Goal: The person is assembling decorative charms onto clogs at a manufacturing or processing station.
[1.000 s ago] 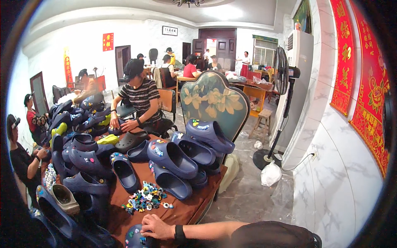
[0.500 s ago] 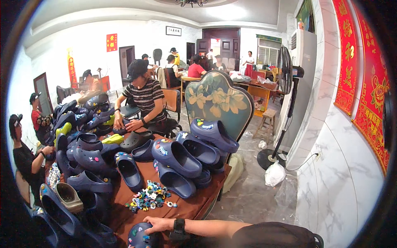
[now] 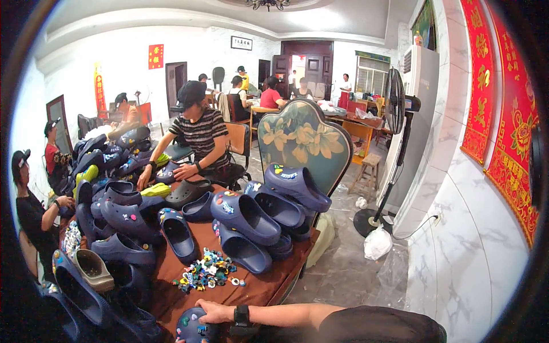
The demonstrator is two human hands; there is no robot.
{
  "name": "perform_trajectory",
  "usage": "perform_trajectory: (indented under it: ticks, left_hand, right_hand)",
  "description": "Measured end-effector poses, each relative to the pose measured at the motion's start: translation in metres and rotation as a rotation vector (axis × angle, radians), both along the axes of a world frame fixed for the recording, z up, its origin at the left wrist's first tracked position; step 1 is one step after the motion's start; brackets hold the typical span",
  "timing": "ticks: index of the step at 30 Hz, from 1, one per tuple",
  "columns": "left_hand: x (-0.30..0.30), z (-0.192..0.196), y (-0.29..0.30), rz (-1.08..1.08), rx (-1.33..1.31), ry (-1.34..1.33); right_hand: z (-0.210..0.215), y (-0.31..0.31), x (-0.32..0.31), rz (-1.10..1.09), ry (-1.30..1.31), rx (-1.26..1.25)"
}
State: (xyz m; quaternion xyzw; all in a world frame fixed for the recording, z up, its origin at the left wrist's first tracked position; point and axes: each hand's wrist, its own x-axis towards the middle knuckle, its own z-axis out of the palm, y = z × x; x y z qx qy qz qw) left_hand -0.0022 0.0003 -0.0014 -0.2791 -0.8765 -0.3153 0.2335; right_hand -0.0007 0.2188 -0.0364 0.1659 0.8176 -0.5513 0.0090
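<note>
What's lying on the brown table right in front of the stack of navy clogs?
A loose pile of small colourful charms lies on the brown table before the navy clogs. Whether more charms sit under the clogs cannot be seen; the shoes cover that part.

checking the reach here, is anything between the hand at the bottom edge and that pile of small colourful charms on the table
Nothing visible does. The hand rests on a dark blue clog at the near table edge, and only bare brown tablecloth lies between it and the charm pile. The stacked navy clogs sit beyond the pile, not in the path.
</note>
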Motion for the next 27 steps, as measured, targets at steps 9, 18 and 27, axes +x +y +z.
perform_trajectory:
  ticks: [9,18,27]
  left_hand:
    - [-0.004,0.009,-0.002,-0.021,0.02,0.045]
    - [0.01,-0.001,-0.003,0.003,0.032,-0.062]
    - [0.003,0.003,0.001,0.003,0.033,-0.082]
  right_hand:
    - [0.001,0.008,0.007,0.116,0.156,-0.081]
    - [0.019,0.001,0.027,0.112,0.082,-0.289]
    - [0.014,-0.01,0.024,-0.032,0.186,-0.144]
